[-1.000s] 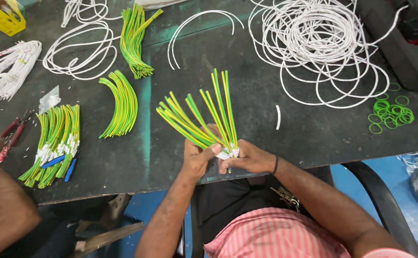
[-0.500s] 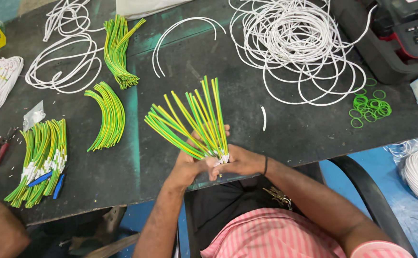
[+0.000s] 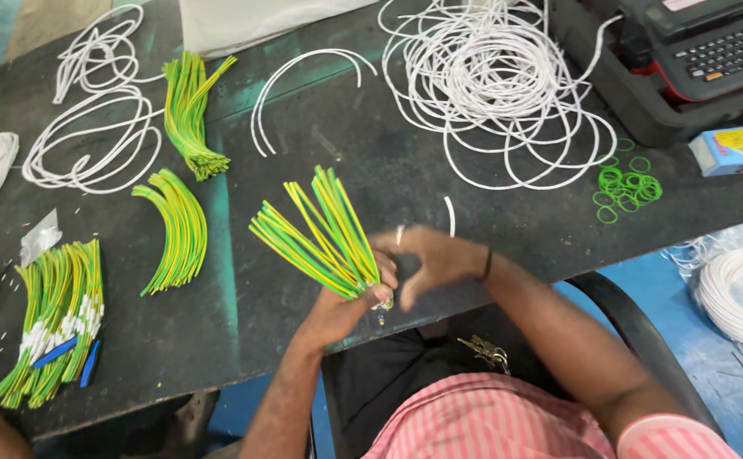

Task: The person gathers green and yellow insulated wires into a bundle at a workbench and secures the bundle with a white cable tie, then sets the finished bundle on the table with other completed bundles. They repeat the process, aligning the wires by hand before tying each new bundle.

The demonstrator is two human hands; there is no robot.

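Fan of green-yellow wires gripped at the worktop's near edge

The left hand (image 3: 341, 310) has its fingers clamped round the base of the bundle of green-yellow wires (image 3: 316, 229), whose long axis runs up and away to the left, the ends fanning out over the dark worktop (image 3: 346, 144). The right hand (image 3: 435, 255) sits just beside the bundle's base on its right, blurred; its fingers curl, apparently pinching a short white piece (image 3: 400, 235), though I cannot tell for sure. Both hands meet at the base.
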